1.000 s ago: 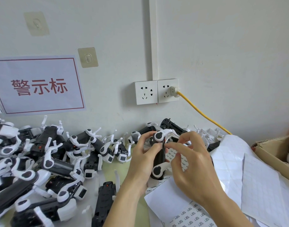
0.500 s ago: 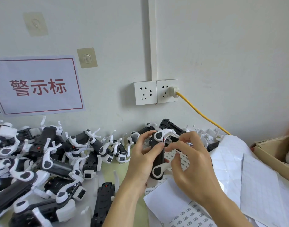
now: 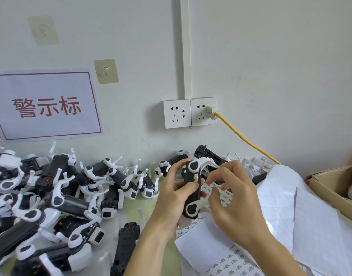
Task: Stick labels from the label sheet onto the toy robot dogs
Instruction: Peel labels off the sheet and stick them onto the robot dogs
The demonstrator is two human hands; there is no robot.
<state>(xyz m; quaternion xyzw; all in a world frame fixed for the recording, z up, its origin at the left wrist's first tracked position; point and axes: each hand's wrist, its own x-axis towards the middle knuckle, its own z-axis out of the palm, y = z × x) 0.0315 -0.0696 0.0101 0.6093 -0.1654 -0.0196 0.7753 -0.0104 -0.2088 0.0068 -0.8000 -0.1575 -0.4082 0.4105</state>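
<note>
Gripping glossy black-and-white toy robot dog [image 3: 192, 193], left hand [image 3: 171, 198] curled, right hand [image 3: 234, 198] fingers pinching small label [image 3: 195, 177].

A: Looks like a toy assembly bench, small factory.
B: Basis?
A: Dozens of identical dogs [image 3: 57, 198] heaped against a bare wall [image 3: 270, 66]. Label sheets [image 3: 290, 212] stacked right, carton [image 3: 334, 188] beside them.
B: More?
A: Printed sign [image 3: 45, 105] taped up like a station marker, sockets [image 3: 189, 112] with a yellow cable [image 3: 245, 139] plugged in.
</note>
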